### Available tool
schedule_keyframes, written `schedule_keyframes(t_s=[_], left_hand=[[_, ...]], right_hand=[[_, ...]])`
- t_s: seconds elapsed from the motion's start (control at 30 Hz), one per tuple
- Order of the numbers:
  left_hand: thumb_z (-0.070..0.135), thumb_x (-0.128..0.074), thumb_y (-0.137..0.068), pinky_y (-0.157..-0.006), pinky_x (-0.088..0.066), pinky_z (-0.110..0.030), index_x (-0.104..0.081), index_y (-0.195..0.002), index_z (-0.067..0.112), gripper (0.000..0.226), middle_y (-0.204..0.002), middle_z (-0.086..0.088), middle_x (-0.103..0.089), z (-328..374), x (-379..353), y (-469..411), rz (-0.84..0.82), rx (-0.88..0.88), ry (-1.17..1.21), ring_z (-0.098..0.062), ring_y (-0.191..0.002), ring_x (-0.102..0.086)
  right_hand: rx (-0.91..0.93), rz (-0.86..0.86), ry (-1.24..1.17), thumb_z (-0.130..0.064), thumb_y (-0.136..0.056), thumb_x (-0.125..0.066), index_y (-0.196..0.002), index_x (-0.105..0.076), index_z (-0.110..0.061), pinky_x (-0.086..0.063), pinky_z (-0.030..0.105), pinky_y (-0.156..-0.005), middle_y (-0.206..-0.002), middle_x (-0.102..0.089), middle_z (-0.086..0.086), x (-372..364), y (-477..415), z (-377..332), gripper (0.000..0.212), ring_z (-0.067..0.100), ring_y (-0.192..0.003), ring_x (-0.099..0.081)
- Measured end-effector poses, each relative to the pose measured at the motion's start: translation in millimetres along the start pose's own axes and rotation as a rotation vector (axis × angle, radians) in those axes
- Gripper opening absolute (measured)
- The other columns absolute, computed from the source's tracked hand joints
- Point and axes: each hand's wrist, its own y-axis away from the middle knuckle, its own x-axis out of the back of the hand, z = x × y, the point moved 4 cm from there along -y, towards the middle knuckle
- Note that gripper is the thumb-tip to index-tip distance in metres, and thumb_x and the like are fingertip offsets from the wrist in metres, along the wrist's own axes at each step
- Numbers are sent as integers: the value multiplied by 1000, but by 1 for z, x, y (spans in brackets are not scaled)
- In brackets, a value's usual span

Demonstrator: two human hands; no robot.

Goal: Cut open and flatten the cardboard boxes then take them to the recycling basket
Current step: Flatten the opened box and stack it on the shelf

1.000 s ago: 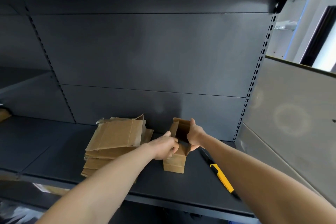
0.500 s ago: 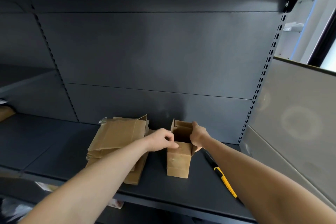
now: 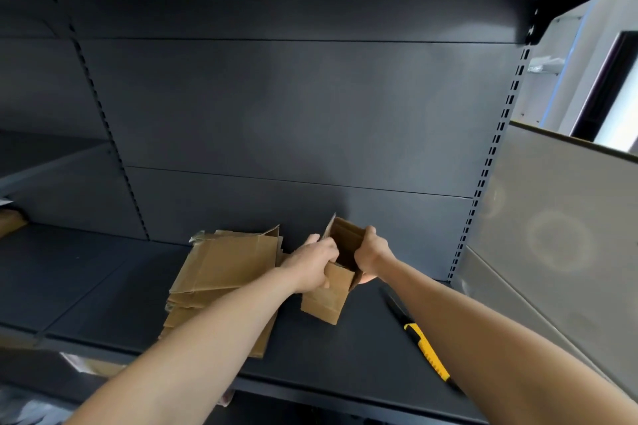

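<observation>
The box [image 3: 324, 302] sits open on the shelf [image 3: 103, 283], just right of the stack [image 3: 224, 265]; my left hand [image 3: 310, 264] grips its left wall, my right hand [image 3: 372, 250] its right; I should press opposite corners together evenly, so it folds along its creases, not buckles.

1 open box [image 3: 324, 297], 1 stack of flattened boxes [image 3: 224, 272], 1 utility knife [image 3: 424, 348].

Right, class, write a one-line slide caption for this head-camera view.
Left hand and right hand grip an open cardboard box at a shelf, beside flattened boxes and a yellow-handled knife.
</observation>
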Motion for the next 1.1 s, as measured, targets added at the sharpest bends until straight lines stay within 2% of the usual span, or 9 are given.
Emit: schedule_keyframes(t_s=[0.1, 0.23, 0.33, 0.43, 0.57, 0.7, 0.87, 1.0, 1.1], left_hand=[[7, -72, -81, -81, -46, -32, -37, -70, 21, 39, -141, 12, -28, -5, 7, -1, 81, -52, 79, -17, -117, -47], [3, -73, -79, -85, -53, -36, -39, -71, 19, 39, -145, 16, -16, -17, 21, 3, 212, 28, 256, -13, -113, -44], [1, -71, -79, -75, -49, -32, -41, -73, 18, 35, -126, 6, -41, -26, 31, 8, 240, 96, 360, -15, -102, -47], [0, -69, -79, -63, -49, -32, -42, -79, 21, 34, -92, -3, -54, -30, 38, 14, 214, 125, 425, -18, -78, -54], [-9, -67, -78, -60, -49, -26, -49, -114, 34, 59, -105, -5, -59, -29, 41, 19, 184, 145, 556, -19, -80, -60], [-8, -65, -82, -64, -48, -24, -65, -119, 19, 45, -101, -1, -64, -30, 45, 23, 254, 183, 453, -22, -82, -62], [-4, -50, -90, -86, -52, -30, -63, -124, 21, 44, -117, 0, -64, -19, 46, 31, 284, 157, 364, -19, -106, -58], [-5, -45, -90, -85, -49, -26, -60, -129, 22, 50, -122, 0, -63, -8, 50, 38, 297, 124, 339, -21, -110, -59], [3, -49, -90, -85, -55, -34, -62, -126, 29, 46, -114, 2, -68, -10, 55, 46, 319, 88, 379, -21, -102, -64]], right_hand=[[3, 14, -114, -19, -97, -48, -125, -35, -12, -60, 43, -61, -115, -54, 15, 16, 1, 0, 31, 32, -90, -65], [131, 21, -277, -47, -99, -42, -136, -35, -17, -49, 37, -80, -121, -51, 8, 33, 4, 1, 48, 21, -99, -49], [163, -47, -407, -53, -92, -53, -143, -28, -21, -39, 36, -94, -130, -44, 3, 42, 6, 4, 65, 20, -115, -43], [172, -85, -431, -42, -85, -69, -148, -20, -27, -36, 33, -96, -138, -37, 3, 46, 7, 6, 81, 21, -120, -40], [100, -62, -162, -23, -80, -77, -150, -10, -31, -38, 38, -103, -148, -23, 9, 42, 13, 3, 97, 29, -131, -37], [22, -14, -148, -42, -87, -67, -153, 4, -23, -26, 43, -113, -156, -13, 11, 32, 21, -3, 99, 32, -141, -23], [-98, -67, -553, -56, -77, -71, -150, 9, -28, -52, 47, -94, -146, -38, 9, 23, 30, -21, 112, 33, -116, -55], [-130, -12, -733, -32, -77, -80, -147, 26, -28, -58, 44, -82, -129, -51, 10, 19, 35, -37, 126, 29, -86, -67], [-152, 41, -792, -16, -77, -74, -147, 24, -26, -55, 46, -88, -122, -56, 9, 15, 37, -50, 121, 32, -98, -65]])
